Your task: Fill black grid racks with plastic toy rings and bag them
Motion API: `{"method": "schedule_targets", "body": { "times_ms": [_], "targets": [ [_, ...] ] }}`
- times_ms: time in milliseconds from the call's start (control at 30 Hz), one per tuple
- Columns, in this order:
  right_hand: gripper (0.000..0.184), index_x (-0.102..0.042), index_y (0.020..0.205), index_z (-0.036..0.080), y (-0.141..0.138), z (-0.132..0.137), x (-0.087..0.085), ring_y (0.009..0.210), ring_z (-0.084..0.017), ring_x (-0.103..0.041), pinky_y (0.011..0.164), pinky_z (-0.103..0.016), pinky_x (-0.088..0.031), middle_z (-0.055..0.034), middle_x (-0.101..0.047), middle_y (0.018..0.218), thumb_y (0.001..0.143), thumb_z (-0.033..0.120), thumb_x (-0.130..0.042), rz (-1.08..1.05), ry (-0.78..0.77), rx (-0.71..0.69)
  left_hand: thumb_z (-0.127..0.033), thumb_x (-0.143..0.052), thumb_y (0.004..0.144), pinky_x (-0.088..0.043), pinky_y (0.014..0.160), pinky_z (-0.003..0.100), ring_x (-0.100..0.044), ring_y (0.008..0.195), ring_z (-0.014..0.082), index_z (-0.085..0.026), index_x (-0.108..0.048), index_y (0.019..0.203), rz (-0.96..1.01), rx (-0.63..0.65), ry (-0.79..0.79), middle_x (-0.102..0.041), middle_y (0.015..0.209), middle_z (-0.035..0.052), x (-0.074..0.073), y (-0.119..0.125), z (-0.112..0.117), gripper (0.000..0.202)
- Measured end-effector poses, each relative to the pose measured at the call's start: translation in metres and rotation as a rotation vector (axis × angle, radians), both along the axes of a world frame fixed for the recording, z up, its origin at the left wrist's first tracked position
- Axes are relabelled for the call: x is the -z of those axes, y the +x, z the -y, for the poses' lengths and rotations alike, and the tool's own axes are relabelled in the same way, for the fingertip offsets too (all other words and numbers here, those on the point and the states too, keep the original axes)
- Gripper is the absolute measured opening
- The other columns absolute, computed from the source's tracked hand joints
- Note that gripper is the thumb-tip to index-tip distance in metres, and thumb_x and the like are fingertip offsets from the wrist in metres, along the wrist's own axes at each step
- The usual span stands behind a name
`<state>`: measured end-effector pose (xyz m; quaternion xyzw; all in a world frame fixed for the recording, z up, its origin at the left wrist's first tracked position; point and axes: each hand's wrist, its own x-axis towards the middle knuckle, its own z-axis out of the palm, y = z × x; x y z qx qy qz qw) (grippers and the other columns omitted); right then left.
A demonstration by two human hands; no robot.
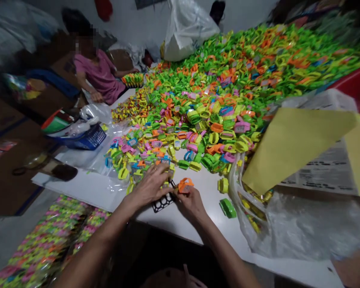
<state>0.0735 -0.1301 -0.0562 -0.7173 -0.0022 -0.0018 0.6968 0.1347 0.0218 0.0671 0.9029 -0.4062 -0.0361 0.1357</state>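
My right hand (pixel 192 204) is closed on an orange toy watch (pixel 185 185), a plastic band with a greyish face. It is near the right end of a black grid rack (pixel 163 203) on the white table. My left hand (pixel 151 185) lies bent over the rack, thumb along its edge and fingers around its far side; what sits under the palm is hidden. Bright toy watches crowd beyond the left fingers. To the right of my right hand, a yellow toy watch (pixel 223 185) and a green toy watch (pixel 227 208) lie apart on the table.
A huge heap of toy watches (pixel 228 88) covers the table's far side. A clear plastic bag (pixel 288 228) and yellow card (pixel 300 140) lie right. At left are a blue basket (pixel 91 138) and packed watches (pixel 45 240). A person in pink (pixel 99 76) sits far left.
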Motion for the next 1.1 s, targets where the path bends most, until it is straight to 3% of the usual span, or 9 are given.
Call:
{"method": "schedule_targets", "body": {
  "times_ms": [100,300,400,533,767,867,967,1033,1100],
  "targets": [
    [0.01,-0.053,0.071,0.019,0.003,-0.008,0.002,0.061,-0.015,-0.05,0.057,-0.025,-0.039,0.0003,-0.055,0.064,0.076,0.026,-0.05,0.103,-0.121,-0.033,-0.036,-0.059,0.088,-0.038,0.108,0.045,-0.043,0.129,0.0275,-0.02,-0.06,0.113,-0.007,-0.087,-0.066,-0.047,0.136,0.0131,0.012,-0.006,-0.002,0.03],
    [0.014,-0.054,0.083,0.019,0.008,-0.004,-0.004,0.068,-0.018,-0.056,0.064,-0.027,-0.042,-0.0049,-0.062,0.078,0.085,0.022,-0.04,0.225,-0.41,-0.091,-0.032,-0.051,0.093,-0.038,0.109,0.04,-0.046,0.127,0.0224,-0.023,-0.06,0.115,-0.074,-0.069,-0.179,-0.053,0.128,0.0086,0.005,-0.009,-0.005,0.025],
    [0.017,-0.057,0.093,0.018,0.014,-0.008,-0.005,0.074,-0.019,-0.059,0.069,-0.027,-0.044,-0.0062,-0.066,0.086,0.085,0.018,-0.042,0.192,-0.519,-0.124,-0.029,-0.048,0.093,-0.039,0.108,0.041,-0.048,0.125,0.0226,-0.022,-0.061,0.116,-0.059,-0.075,-0.207,-0.053,0.127,0.0099,0.007,-0.008,-0.003,0.027],
    [0.024,-0.058,0.104,0.013,0.021,-0.018,-0.007,0.082,-0.022,-0.062,0.072,-0.03,-0.044,-0.0117,-0.068,0.097,0.084,0.015,-0.045,0.104,-0.695,-0.15,-0.035,-0.057,0.089,-0.035,0.11,0.047,-0.046,0.125,0.0276,-0.022,-0.063,0.116,0.022,-0.054,-0.104,-0.051,0.127,0.0119,0.01,-0.004,0.001,0.031],
    [0.018,-0.065,0.092,0.017,0.039,0.019,-0.018,0.073,-0.015,-0.06,0.067,-0.024,-0.043,-0.0039,-0.069,0.084,0.089,0.016,-0.048,0.196,-0.547,-0.341,-0.037,-0.054,0.091,-0.039,0.106,0.047,-0.049,0.123,0.0278,-0.023,-0.066,0.113,0.16,-0.066,-0.034,-0.053,0.127,0.0121,0.018,-0.006,-0.004,0.029],
    [0.02,-0.065,0.102,0.014,0.077,0.031,-0.035,0.083,-0.019,-0.061,0.073,-0.028,-0.044,-0.01,-0.068,0.096,0.089,0.016,-0.05,0.186,-0.759,-0.206,-0.038,-0.056,0.09,-0.039,0.106,0.049,-0.049,0.123,0.0285,-0.023,-0.064,0.115,0.189,-0.047,-0.028,-0.054,0.126,0.0123,0.014,-0.006,-0.008,0.031],
    [0.025,-0.062,0.108,0.011,0.118,0.023,-0.055,0.098,-0.026,-0.059,0.081,-0.034,-0.044,-0.019,-0.063,0.11,0.088,0.009,-0.047,0.173,-0.978,-0.071,-0.044,-0.061,0.085,-0.035,0.108,0.053,-0.046,0.127,0.0308,-0.022,-0.058,0.125,0.209,-0.06,-0.038,-0.054,0.13,0.0136,-0.001,0.005,-0.002,0.046],
    [0.027,-0.063,0.106,0.011,0.128,0.016,-0.06,0.101,-0.028,-0.057,0.083,-0.036,-0.043,-0.0199,-0.063,0.109,0.087,0.004,-0.045,0.182,-1.002,-0.08,-0.051,-0.066,0.079,-0.028,0.111,0.058,-0.041,0.132,0.0334,-0.024,-0.051,0.133,0.188,-0.054,0.009,-0.049,0.139,0.0138,-0.012,0.018,0.005,0.062],
    [0.028,-0.062,0.106,0.012,0.117,0.014,-0.055,0.101,-0.028,-0.056,0.085,-0.036,-0.042,-0.0188,-0.062,0.107,0.088,0.004,-0.043,0.194,-1.016,-0.075,-0.055,-0.07,0.073,-0.02,0.113,0.063,-0.037,0.136,0.0351,-0.026,-0.051,0.133,0.107,0.009,0.106,-0.045,0.144,0.013,-0.016,0.03,0.011,0.07]
  ]
}}
